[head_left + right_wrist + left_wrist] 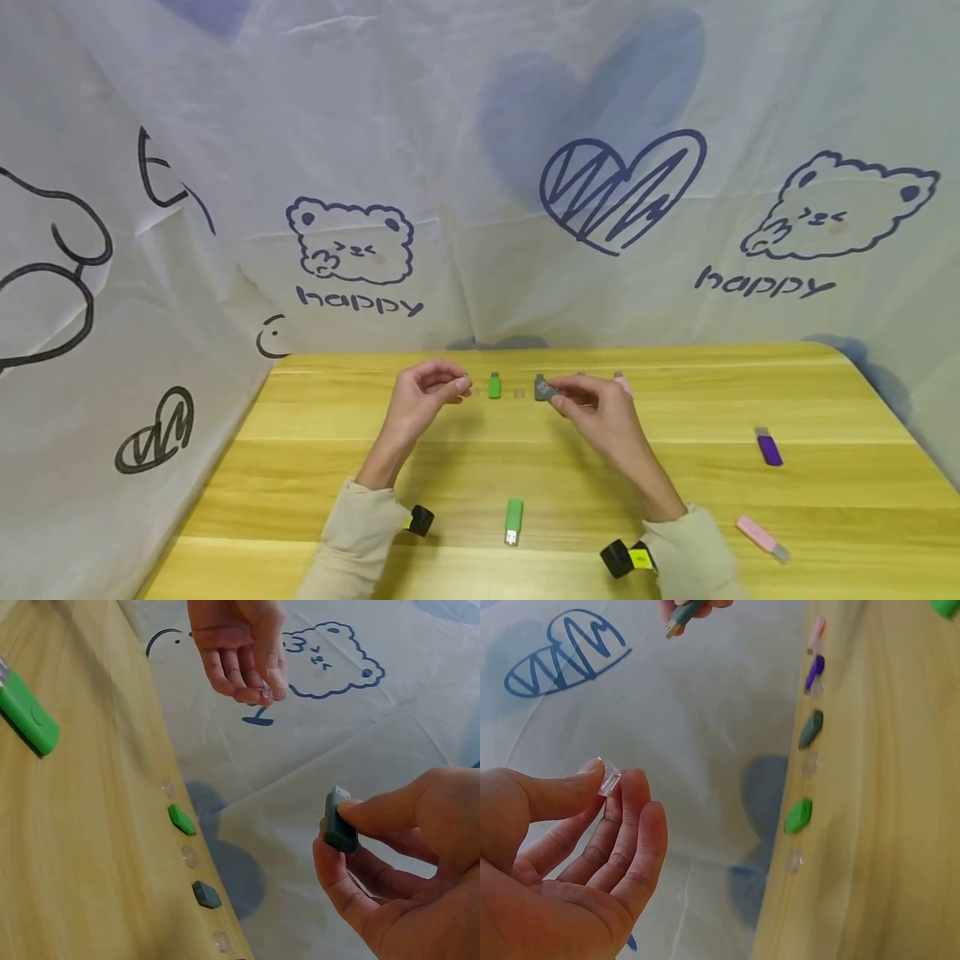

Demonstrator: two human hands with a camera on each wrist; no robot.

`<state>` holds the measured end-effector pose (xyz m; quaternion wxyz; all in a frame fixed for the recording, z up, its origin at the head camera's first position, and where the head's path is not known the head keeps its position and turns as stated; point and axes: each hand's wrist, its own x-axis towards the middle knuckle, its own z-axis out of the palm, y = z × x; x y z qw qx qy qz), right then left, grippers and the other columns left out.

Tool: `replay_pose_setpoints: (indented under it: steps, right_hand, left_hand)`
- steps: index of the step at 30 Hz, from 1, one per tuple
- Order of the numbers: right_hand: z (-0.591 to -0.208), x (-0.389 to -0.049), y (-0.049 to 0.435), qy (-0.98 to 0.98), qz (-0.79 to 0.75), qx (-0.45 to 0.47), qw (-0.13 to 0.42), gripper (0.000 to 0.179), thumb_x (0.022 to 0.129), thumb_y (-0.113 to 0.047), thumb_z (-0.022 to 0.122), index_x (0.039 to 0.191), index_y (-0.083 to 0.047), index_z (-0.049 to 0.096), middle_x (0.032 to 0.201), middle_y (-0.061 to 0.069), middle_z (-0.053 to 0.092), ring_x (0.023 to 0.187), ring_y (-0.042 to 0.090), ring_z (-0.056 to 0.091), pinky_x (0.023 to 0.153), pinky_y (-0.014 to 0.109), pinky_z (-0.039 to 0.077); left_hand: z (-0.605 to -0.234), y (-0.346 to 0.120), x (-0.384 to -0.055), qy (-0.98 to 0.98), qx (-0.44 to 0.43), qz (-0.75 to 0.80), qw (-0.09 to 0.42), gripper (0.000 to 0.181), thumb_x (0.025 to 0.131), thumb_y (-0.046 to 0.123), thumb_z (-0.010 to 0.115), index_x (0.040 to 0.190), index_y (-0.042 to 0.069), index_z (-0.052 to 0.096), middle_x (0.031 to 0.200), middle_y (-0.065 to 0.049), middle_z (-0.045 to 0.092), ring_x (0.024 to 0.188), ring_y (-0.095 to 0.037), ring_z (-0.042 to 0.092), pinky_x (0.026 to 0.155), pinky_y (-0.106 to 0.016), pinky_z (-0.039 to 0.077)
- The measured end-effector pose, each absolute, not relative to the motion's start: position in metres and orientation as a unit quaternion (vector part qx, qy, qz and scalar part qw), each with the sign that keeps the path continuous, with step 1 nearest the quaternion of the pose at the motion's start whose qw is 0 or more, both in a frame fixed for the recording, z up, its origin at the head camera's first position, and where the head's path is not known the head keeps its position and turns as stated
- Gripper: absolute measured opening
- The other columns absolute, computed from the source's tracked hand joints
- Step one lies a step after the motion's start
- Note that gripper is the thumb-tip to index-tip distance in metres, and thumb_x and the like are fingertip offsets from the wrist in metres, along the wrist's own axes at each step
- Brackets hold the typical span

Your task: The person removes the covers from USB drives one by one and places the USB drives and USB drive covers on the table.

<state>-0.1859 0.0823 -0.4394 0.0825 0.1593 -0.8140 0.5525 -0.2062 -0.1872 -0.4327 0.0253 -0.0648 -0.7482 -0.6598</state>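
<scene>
Between its thumb and fingertips, my left hand [427, 396] pinches a small clear plastic cap [609, 780], held up in the air. My right hand [603, 412] grips a dark grey USB stick [341, 825] by its body, thumb on one side and fingers on the other. The stick's metal plug is bare and points away from the palm. A gap separates the two hands. In the head view the held stick overlaps a second grey piece [206, 894] lying in a row at the table's back edge.
That row also has green [494, 386], purple [814, 673] and pink [817, 634] pieces, with clear caps [190, 856] between them. Nearer on the wooden table [337, 475] lie a green USB stick [513, 521], a purple one [768, 447] and a pink one [762, 539]. A printed cloth [450, 150] hangs behind.
</scene>
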Motion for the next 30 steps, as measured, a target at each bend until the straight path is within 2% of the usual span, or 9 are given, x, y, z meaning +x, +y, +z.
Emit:
replay_pose_setpoints:
  steps: [1,4,10,19,25,30]
  right_hand:
    - [-0.44,-0.187,0.081,-0.815,0.553,0.155,0.079,0.019,0.094,0.001,0.072,0.112,0.002,0.076,0.102,0.014,0.075,0.089,0.026,0.073,0.081,0.031,0.058]
    - [-0.443,-0.19,0.073,-0.815,0.56,0.136,0.055,0.015,0.092,0.001,0.073,0.108,0.003,0.075,0.101,0.014,0.073,0.089,0.028,0.072,0.076,0.026,0.059]
    - [-0.454,-0.198,0.051,-0.829,0.55,0.097,0.027,0.01,0.089,-0.001,0.077,0.098,-0.001,0.073,0.093,0.009,0.071,0.082,0.025,0.074,0.072,0.032,0.06]
    - [-0.465,-0.207,0.016,-0.859,0.507,0.069,0.016,0.009,0.087,-0.008,0.083,0.089,-0.004,0.075,0.08,0.004,0.07,0.072,0.017,0.067,0.062,0.03,0.053]
    - [-0.472,-0.214,0.0,-0.875,0.483,0.035,-0.024,0.012,0.088,-0.013,0.082,0.086,-0.004,0.074,0.074,0.003,0.07,0.064,0.015,0.065,0.055,0.028,0.051]
    - [-0.479,-0.218,-0.008,-0.898,0.439,0.029,-0.028,0.013,0.087,-0.013,0.083,0.079,-0.006,0.074,0.072,0.002,0.071,0.062,0.014,0.065,0.057,0.031,0.053]
  left_hand:
    - [-0.434,-0.19,-0.206,-0.752,-0.063,-0.655,0.025,0.013,0.095,0.0,0.071,0.106,-0.008,0.07,0.099,-0.022,0.073,0.086,-0.026,0.073,0.079,-0.033,0.061]
    - [-0.437,-0.199,-0.204,-0.76,-0.049,-0.647,0.024,0.013,0.095,0.0,0.072,0.106,-0.008,0.07,0.099,-0.022,0.073,0.086,-0.026,0.073,0.08,-0.034,0.061]
    - [-0.444,-0.216,-0.2,-0.773,-0.03,-0.633,0.021,0.013,0.095,0.001,0.071,0.106,-0.007,0.07,0.1,-0.021,0.074,0.088,-0.028,0.073,0.081,-0.034,0.061]
    - [-0.45,-0.237,-0.193,-0.79,-0.02,-0.613,0.021,0.013,0.095,0.001,0.071,0.105,-0.008,0.07,0.099,-0.023,0.074,0.092,-0.038,0.072,0.082,-0.039,0.061]
    - [-0.454,-0.247,-0.189,-0.804,-0.016,-0.594,0.018,0.01,0.095,-0.001,0.07,0.103,-0.008,0.071,0.098,-0.022,0.074,0.089,-0.036,0.072,0.08,-0.039,0.061]
    - [-0.457,-0.25,-0.187,-0.812,-0.016,-0.583,0.012,0.008,0.094,-0.004,0.07,0.101,-0.008,0.071,0.095,-0.02,0.075,0.088,-0.037,0.072,0.078,-0.038,0.061]
